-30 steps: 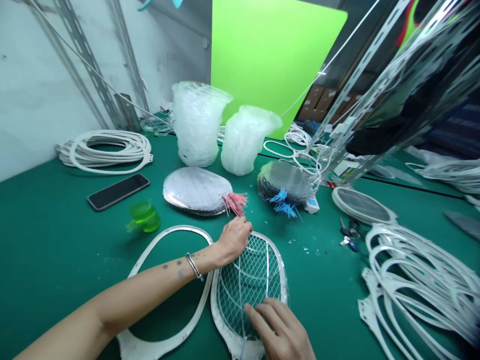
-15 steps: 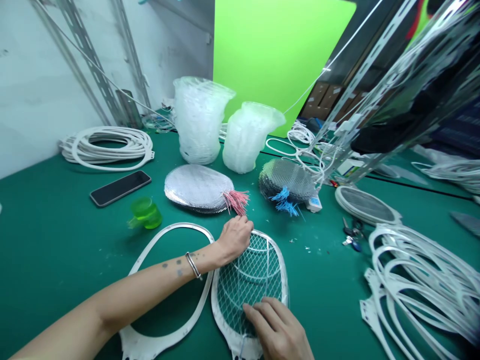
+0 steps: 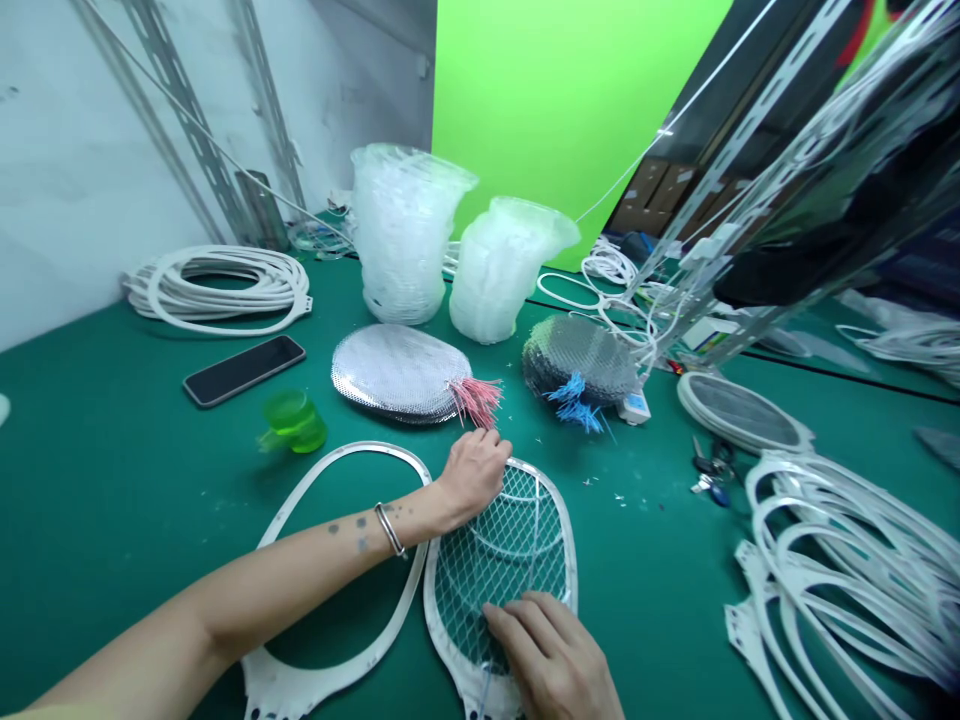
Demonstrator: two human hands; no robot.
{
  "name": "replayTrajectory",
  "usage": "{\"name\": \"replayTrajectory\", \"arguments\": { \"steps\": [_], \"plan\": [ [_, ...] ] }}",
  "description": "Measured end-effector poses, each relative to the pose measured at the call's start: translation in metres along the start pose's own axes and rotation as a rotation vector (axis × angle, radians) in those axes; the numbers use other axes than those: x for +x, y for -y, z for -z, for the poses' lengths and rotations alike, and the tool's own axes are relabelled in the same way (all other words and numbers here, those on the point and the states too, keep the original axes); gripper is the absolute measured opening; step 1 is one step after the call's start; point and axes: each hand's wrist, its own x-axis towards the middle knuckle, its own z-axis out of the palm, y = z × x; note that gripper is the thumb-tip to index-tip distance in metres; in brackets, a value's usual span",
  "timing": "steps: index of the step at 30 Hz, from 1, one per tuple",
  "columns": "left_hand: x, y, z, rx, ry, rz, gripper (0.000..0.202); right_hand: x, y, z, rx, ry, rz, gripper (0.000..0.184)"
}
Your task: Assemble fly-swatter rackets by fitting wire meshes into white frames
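A white plastic racket frame point(image 3: 501, 570) lies flat on the green mat, fitted with a diamond wire mesh point(image 3: 502, 565). My left hand point(image 3: 472, 475), a metal bangle on its wrist, grips the frame's far rim. My right hand point(image 3: 551, 655) lies on the near part of the mesh, its fingers pressed together, and hides the wires beneath them. My left forearm crosses a second, meshless white frame point(image 3: 346, 452) lying just to the left of the racket.
Mesh stacks with pink wires point(image 3: 397, 375) and blue wires point(image 3: 577, 358) lie beyond my hands. Behind them stand clear plastic stacks point(image 3: 401, 235). A phone point(image 3: 244, 370), green cup point(image 3: 294, 422), keys point(image 3: 712, 470) and piled white frames point(image 3: 840, 570) lie around. Metal racks with hanging frames point(image 3: 757, 200) intrude at upper right.
The whole scene has drifted slightly right and up in view as my head moved. Both hands stay in about the same place on the racket.
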Motion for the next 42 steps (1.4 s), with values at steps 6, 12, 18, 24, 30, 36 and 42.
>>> {"name": "replayTrajectory", "arguments": {
  "steps": [6,12,18,24,30,36,42],
  "plan": [
    [-0.001,0.004,-0.004,-0.003,0.001,-0.036,0.022,0.001,-0.003,0.008,0.158,0.051,-0.146,0.023],
    [-0.005,0.008,-0.001,0.033,0.04,-0.182,0.022,0.067,-0.073,0.007,0.212,0.172,-0.815,0.026],
    [-0.005,0.009,-0.003,0.079,0.105,-0.358,0.015,0.109,-0.124,-0.021,0.206,0.335,-0.949,0.027],
    [0.006,0.014,0.01,0.048,0.15,-0.383,0.021,0.12,-0.135,-0.02,0.25,0.399,-0.968,0.027],
    [-0.048,0.014,0.041,-0.218,0.066,-0.348,0.033,0.053,-0.068,0.02,0.216,0.1,-0.887,0.032],
    [-0.143,0.004,0.037,-0.407,0.186,-0.468,0.019,-0.045,0.043,0.044,0.118,0.004,-0.234,0.021],
    [-0.156,0.001,0.024,-0.264,0.073,-0.662,0.025,-0.058,0.062,0.032,0.052,0.08,-0.157,0.031]
  ]
}}
